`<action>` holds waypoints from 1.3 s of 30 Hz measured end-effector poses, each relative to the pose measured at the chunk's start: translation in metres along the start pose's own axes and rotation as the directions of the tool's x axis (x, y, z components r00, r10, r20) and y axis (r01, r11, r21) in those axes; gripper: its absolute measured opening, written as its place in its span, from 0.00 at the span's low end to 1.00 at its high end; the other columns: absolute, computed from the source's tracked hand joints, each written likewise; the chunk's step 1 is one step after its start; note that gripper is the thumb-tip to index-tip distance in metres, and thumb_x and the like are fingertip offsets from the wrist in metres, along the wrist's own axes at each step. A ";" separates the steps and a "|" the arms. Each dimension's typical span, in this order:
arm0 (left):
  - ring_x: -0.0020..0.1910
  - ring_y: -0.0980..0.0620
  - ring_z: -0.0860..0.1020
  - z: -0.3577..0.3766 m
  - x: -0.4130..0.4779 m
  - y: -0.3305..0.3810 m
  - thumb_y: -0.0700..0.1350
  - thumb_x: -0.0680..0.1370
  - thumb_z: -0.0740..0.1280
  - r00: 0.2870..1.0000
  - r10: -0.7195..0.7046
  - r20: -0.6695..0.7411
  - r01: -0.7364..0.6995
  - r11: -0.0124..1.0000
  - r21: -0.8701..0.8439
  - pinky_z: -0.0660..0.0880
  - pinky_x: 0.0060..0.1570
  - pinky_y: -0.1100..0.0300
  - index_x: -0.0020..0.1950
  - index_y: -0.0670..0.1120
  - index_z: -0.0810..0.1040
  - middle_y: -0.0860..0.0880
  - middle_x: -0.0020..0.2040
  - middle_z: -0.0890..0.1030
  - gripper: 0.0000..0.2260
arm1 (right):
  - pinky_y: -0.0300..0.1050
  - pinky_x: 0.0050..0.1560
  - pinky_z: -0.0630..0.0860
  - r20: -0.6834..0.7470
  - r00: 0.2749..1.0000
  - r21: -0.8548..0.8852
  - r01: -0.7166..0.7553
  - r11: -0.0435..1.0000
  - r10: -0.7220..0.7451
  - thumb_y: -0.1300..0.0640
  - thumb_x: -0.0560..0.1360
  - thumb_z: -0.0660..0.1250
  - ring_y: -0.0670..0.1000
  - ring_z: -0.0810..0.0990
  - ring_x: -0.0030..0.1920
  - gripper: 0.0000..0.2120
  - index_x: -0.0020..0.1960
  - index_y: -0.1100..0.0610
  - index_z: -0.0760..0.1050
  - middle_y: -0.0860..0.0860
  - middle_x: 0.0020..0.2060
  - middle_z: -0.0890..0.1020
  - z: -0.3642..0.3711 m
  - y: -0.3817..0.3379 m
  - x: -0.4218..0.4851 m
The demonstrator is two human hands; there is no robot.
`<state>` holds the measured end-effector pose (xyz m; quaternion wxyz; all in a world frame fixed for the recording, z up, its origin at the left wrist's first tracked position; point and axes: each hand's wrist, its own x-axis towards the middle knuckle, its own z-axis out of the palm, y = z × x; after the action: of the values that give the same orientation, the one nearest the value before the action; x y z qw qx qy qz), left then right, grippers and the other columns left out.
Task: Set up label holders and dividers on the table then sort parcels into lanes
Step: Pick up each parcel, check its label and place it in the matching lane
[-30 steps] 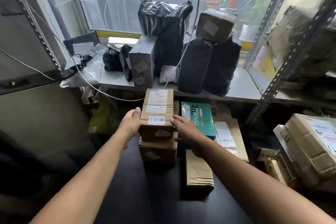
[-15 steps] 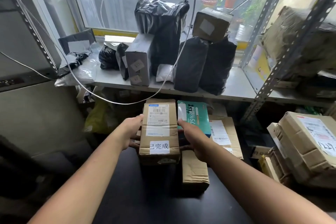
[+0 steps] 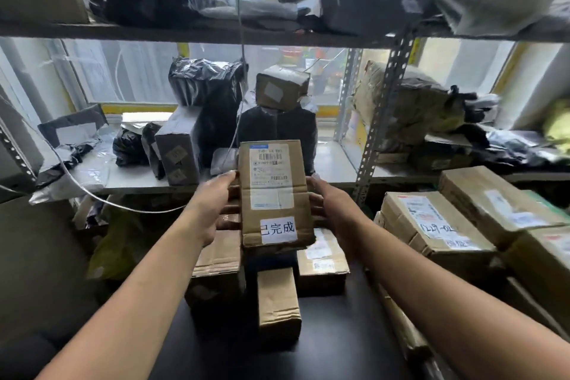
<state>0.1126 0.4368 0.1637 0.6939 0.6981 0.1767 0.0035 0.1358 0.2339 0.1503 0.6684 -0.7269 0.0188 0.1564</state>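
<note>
Cardboard parcel point(image 3: 275, 194) held upright above the black counter point(image 3: 339, 333), long axis vertical, barcode end up, labelled face toward you; your left hand point(image 3: 212, 207) and right hand point(image 3: 330, 210) grip its two sides.

The bare counter point(image 3: 339, 352) lies open at 6 o'clock. Small boxes point(image 3: 279, 302) crowd 12 o'clock, and bigger boxes point(image 3: 431, 225) wall off 3 o'clock. Beyond them black bags point(image 3: 203, 86) pack the shelf point(image 3: 333, 163). A cable point(image 3: 148, 212) loops across at 10 o'clock.
</note>
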 end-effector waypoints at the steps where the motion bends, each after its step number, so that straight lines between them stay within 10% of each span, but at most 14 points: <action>1: 0.50 0.45 0.82 0.010 -0.004 0.007 0.56 0.84 0.57 1.000 0.013 0.018 -0.013 1.000 0.001 0.79 0.47 0.47 0.54 0.50 0.81 0.47 0.48 0.86 0.16 | 0.62 0.67 0.71 -0.020 1.000 0.003 0.016 1.000 -0.016 0.34 0.80 0.53 0.56 0.81 0.59 0.23 0.51 0.43 0.84 0.50 0.53 0.86 -0.013 -0.005 -0.008; 8: 0.47 0.41 0.83 0.114 -0.041 0.058 0.57 0.83 0.58 0.969 0.088 0.230 -0.094 0.995 0.019 0.78 0.55 0.43 0.55 0.46 0.83 0.42 0.49 0.86 0.19 | 0.49 0.47 0.76 -0.222 0.960 0.041 0.184 0.982 -0.170 0.41 0.83 0.53 0.55 0.81 0.51 0.21 0.59 0.50 0.81 0.55 0.57 0.84 -0.120 -0.035 -0.080; 13: 0.38 0.49 0.80 0.198 -0.088 0.086 0.56 0.84 0.55 0.920 0.218 0.327 -0.244 0.969 0.042 0.78 0.35 0.55 0.50 0.51 0.82 0.51 0.44 0.83 0.17 | 0.48 0.48 0.78 -0.330 0.914 0.073 0.275 0.959 -0.236 0.41 0.85 0.50 0.52 0.83 0.53 0.23 0.62 0.49 0.79 0.50 0.52 0.86 -0.197 -0.041 -0.147; 21: 0.42 0.46 0.82 0.346 -0.196 0.094 0.55 0.84 0.57 0.844 0.262 0.469 -0.306 0.952 0.019 0.79 0.42 0.50 0.54 0.48 0.83 0.47 0.46 0.84 0.18 | 0.55 0.62 0.72 -0.431 0.845 0.017 0.358 0.933 -0.316 0.41 0.85 0.48 0.52 0.81 0.57 0.23 0.59 0.47 0.80 0.47 0.53 0.86 -0.336 -0.026 -0.274; 27: 0.46 0.47 0.82 0.455 -0.265 0.074 0.54 0.84 0.58 0.780 0.228 0.582 -0.285 0.958 0.007 0.81 0.51 0.44 0.51 0.51 0.84 0.49 0.46 0.85 0.16 | 0.47 0.46 0.77 -0.506 0.810 0.031 0.360 0.932 -0.296 0.40 0.85 0.47 0.52 0.82 0.50 0.25 0.63 0.49 0.79 0.51 0.57 0.85 -0.442 0.003 -0.350; 31: 0.43 0.50 0.84 0.505 -0.280 0.070 0.53 0.84 0.56 0.776 0.202 0.598 -0.268 0.963 0.022 0.82 0.41 0.51 0.57 0.52 0.83 0.50 0.47 0.86 0.16 | 0.51 0.53 0.75 -0.530 0.798 0.010 0.344 0.939 -0.287 0.40 0.85 0.47 0.51 0.82 0.50 0.25 0.61 0.48 0.79 0.48 0.55 0.85 -0.490 0.015 -0.367; 39: 0.50 0.44 0.84 0.565 -0.245 0.056 0.54 0.84 0.55 0.785 0.108 0.610 -0.214 0.971 0.103 0.81 0.51 0.42 0.53 0.52 0.82 0.49 0.47 0.86 0.16 | 0.61 0.66 0.72 -0.540 0.816 0.061 0.285 0.957 -0.208 0.37 0.84 0.47 0.53 0.81 0.59 0.24 0.62 0.44 0.79 0.44 0.55 0.85 -0.545 0.044 -0.330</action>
<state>0.0373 -0.1697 0.2560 0.6501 0.7312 -0.1128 -0.1730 -0.0778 -0.3631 0.2225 0.7010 -0.6895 0.1178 -0.1389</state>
